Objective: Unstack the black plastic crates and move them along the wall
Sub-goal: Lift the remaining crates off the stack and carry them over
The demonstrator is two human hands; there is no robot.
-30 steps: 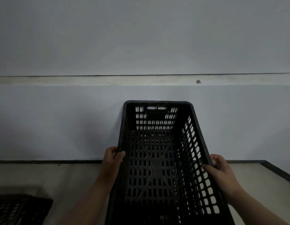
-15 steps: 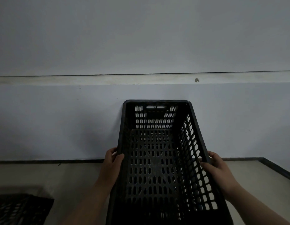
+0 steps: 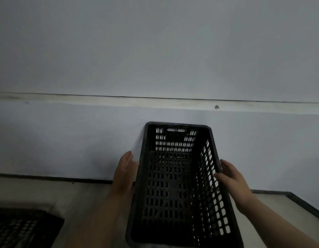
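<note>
A black slotted plastic crate (image 3: pixel 174 178) stands lengthwise in front of me, its far short end against the pale wall (image 3: pixel 155 59). My left hand (image 3: pixel 125 170) lies flat beside the crate's left long wall, fingers straight and apart, not wrapped around the rim. My right hand (image 3: pixel 231 174) is at the right long rim with fingers stretched out loosely and the thumb near the rim's inner edge. Neither hand grips the crate. A second black crate (image 3: pixel 21 228) shows partly at the lower left corner.
The light floor (image 3: pixel 83 194) meets the wall along a dark skirting line. A dark-edged border (image 3: pixel 305 204) runs diagonally across the floor at the lower right. A pale horizontal band (image 3: pixel 101 101) crosses the wall.
Both hands were curled around the crate's long rims; now the fingers have opened and straightened beside it. The crate sits slightly lower and nearer the wall.
</note>
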